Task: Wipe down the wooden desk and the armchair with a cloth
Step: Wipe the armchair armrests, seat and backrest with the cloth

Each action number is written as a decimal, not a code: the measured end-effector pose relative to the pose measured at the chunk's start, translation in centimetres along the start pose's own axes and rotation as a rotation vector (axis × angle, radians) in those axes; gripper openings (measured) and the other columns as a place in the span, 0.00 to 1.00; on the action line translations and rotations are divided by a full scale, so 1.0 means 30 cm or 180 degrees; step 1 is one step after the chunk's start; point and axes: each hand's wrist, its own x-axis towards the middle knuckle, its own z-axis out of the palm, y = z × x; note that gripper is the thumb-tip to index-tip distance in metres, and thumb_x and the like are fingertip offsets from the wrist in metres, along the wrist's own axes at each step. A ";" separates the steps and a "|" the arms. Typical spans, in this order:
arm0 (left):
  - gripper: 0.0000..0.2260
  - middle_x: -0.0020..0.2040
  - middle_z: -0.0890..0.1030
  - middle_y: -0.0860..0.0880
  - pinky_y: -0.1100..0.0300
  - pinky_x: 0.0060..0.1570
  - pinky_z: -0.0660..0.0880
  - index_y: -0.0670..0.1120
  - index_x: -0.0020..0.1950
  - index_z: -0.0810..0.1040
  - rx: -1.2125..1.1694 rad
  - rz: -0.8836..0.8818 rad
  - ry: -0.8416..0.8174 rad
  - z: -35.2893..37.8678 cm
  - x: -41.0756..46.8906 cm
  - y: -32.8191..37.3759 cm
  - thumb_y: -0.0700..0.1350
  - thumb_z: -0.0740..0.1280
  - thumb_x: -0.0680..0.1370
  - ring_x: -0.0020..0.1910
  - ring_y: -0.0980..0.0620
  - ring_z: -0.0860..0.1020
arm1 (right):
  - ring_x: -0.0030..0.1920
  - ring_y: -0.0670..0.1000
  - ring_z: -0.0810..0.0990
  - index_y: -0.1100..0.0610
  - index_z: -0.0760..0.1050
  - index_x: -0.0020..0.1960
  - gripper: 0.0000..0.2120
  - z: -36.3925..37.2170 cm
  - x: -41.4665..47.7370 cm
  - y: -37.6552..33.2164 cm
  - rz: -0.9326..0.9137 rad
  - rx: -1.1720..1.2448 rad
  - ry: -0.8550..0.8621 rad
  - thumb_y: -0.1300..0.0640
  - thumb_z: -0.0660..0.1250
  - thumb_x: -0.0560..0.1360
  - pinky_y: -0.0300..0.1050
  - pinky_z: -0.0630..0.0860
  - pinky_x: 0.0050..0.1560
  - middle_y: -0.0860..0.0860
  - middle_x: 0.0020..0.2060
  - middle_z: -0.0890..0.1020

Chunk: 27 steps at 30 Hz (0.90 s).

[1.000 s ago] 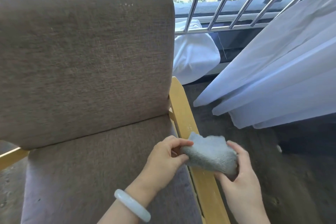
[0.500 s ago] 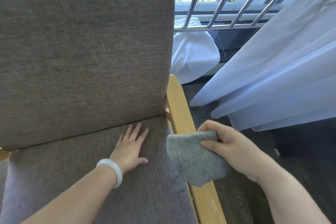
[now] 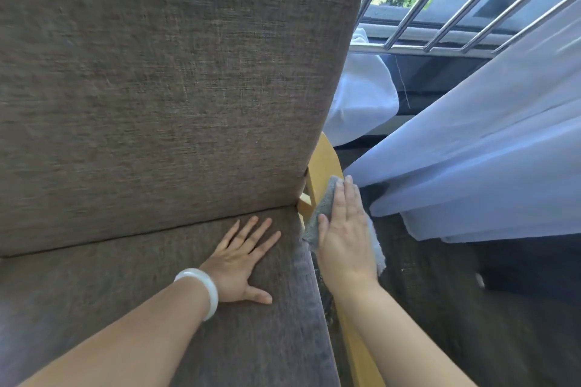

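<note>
The armchair (image 3: 163, 78) fills the left of the view, with brown fabric cushions and a pale wooden armrest (image 3: 323, 160) on its right side. My right hand (image 3: 344, 236) lies flat on a grey cloth (image 3: 323, 201) and presses it onto that armrest, fingers pointing away from me. The cloth shows at the hand's far end and at its right edge. My left hand (image 3: 242, 256), with a white bangle on the wrist, rests flat and spread on the seat cushion beside the armrest. No desk is in view.
White sheer curtains (image 3: 490, 148) hang close to the right of the armrest and brush the dark carpet (image 3: 456, 308). A metal window railing (image 3: 440, 41) runs behind. A bunched white fabric (image 3: 361, 100) sits behind the chair back.
My left hand let go of the cloth and went flat onto the seat. My right hand carried the cloth forward and laid it flat on the armrest. The view moved closer.
</note>
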 end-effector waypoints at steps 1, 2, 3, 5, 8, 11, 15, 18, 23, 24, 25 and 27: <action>0.53 0.71 0.21 0.56 0.53 0.66 0.21 0.60 0.72 0.25 -0.0003 -0.0009 -0.0006 0.002 0.003 -0.003 0.79 0.56 0.63 0.70 0.53 0.22 | 0.78 0.50 0.36 0.60 0.36 0.78 0.29 0.024 0.017 -0.007 0.0065 -0.0158 0.0057 0.52 0.45 0.83 0.41 0.34 0.75 0.54 0.78 0.37; 0.53 0.71 0.21 0.56 0.53 0.66 0.21 0.60 0.72 0.24 0.0001 -0.0009 -0.0012 0.005 0.006 -0.005 0.79 0.56 0.63 0.70 0.53 0.22 | 0.78 0.51 0.36 0.61 0.35 0.78 0.29 0.040 0.046 -0.013 0.0111 -0.0289 0.0124 0.52 0.43 0.83 0.42 0.34 0.75 0.56 0.78 0.36; 0.53 0.71 0.20 0.56 0.52 0.67 0.22 0.60 0.72 0.24 0.0004 -0.0001 -0.0034 0.006 0.008 -0.006 0.79 0.56 0.63 0.70 0.53 0.21 | 0.78 0.53 0.37 0.63 0.36 0.78 0.29 0.047 0.088 -0.021 0.0089 -0.0336 0.0163 0.53 0.44 0.83 0.43 0.35 0.76 0.57 0.78 0.37; 0.53 0.70 0.20 0.55 0.51 0.68 0.24 0.60 0.72 0.23 -0.0007 0.0006 -0.0103 0.009 0.007 -0.006 0.79 0.56 0.63 0.69 0.52 0.21 | 0.78 0.53 0.39 0.63 0.39 0.78 0.29 0.034 0.202 -0.045 -0.0173 -0.0184 0.0116 0.55 0.48 0.83 0.42 0.35 0.76 0.58 0.78 0.40; 0.53 0.71 0.21 0.56 0.51 0.67 0.23 0.60 0.71 0.23 0.0005 0.0025 -0.0183 0.003 0.007 -0.010 0.80 0.55 0.63 0.69 0.53 0.21 | 0.78 0.48 0.39 0.57 0.42 0.80 0.31 -0.021 0.353 -0.051 -0.0694 0.0240 -0.0249 0.61 0.52 0.81 0.38 0.34 0.75 0.52 0.79 0.42; 0.53 0.71 0.20 0.56 0.51 0.67 0.23 0.60 0.71 0.23 0.0062 0.0000 -0.0175 0.002 0.009 -0.008 0.80 0.54 0.63 0.69 0.53 0.21 | 0.77 0.47 0.36 0.47 0.46 0.80 0.28 -0.042 0.300 0.009 -0.0789 0.0430 -0.0431 0.55 0.53 0.83 0.47 0.37 0.77 0.46 0.79 0.41; 0.53 0.70 0.19 0.55 0.51 0.66 0.22 0.60 0.70 0.22 0.0117 -0.0075 -0.0225 0.007 0.016 -0.006 0.80 0.54 0.62 0.68 0.52 0.20 | 0.77 0.49 0.37 0.33 0.40 0.76 0.31 -0.010 0.005 0.057 -0.0372 0.0222 -0.0435 0.47 0.56 0.81 0.61 0.51 0.74 0.39 0.76 0.32; 0.53 0.69 0.18 0.55 0.51 0.65 0.20 0.60 0.69 0.20 0.0142 -0.0101 -0.0239 0.011 0.018 0.000 0.79 0.55 0.63 0.67 0.52 0.18 | 0.77 0.49 0.40 0.37 0.35 0.77 0.34 -0.020 -0.004 0.058 -0.0299 0.0106 -0.0514 0.46 0.56 0.80 0.58 0.62 0.71 0.40 0.75 0.29; 0.53 0.66 0.16 0.54 0.50 0.65 0.20 0.60 0.65 0.17 0.0174 -0.0145 -0.0320 0.009 0.015 0.009 0.78 0.57 0.65 0.66 0.51 0.18 | 0.78 0.53 0.40 0.49 0.38 0.79 0.39 -0.038 0.319 -0.018 -0.0559 0.0112 -0.0677 0.52 0.60 0.78 0.55 0.57 0.74 0.47 0.78 0.36; 0.53 0.66 0.16 0.54 0.50 0.66 0.21 0.60 0.65 0.17 0.0214 -0.0156 -0.0346 0.005 0.013 0.012 0.78 0.57 0.65 0.67 0.51 0.18 | 0.78 0.53 0.40 0.49 0.39 0.79 0.40 -0.048 0.369 -0.023 -0.0661 0.0134 -0.0806 0.54 0.61 0.77 0.56 0.54 0.76 0.47 0.78 0.37; 0.53 0.66 0.16 0.54 0.50 0.66 0.22 0.60 0.65 0.17 0.0240 -0.0165 -0.0391 0.000 0.012 0.014 0.78 0.57 0.66 0.67 0.50 0.18 | 0.78 0.52 0.39 0.49 0.40 0.79 0.41 -0.055 0.397 -0.022 -0.0733 0.0178 -0.0905 0.55 0.63 0.76 0.56 0.51 0.77 0.47 0.78 0.39; 0.53 0.67 0.17 0.53 0.48 0.68 0.24 0.60 0.65 0.18 0.0243 -0.0211 -0.0452 -0.015 0.010 0.021 0.77 0.58 0.66 0.68 0.49 0.20 | 0.78 0.51 0.39 0.47 0.40 0.79 0.42 -0.057 0.373 -0.003 -0.0723 0.0353 -0.0930 0.56 0.64 0.75 0.55 0.49 0.77 0.45 0.78 0.38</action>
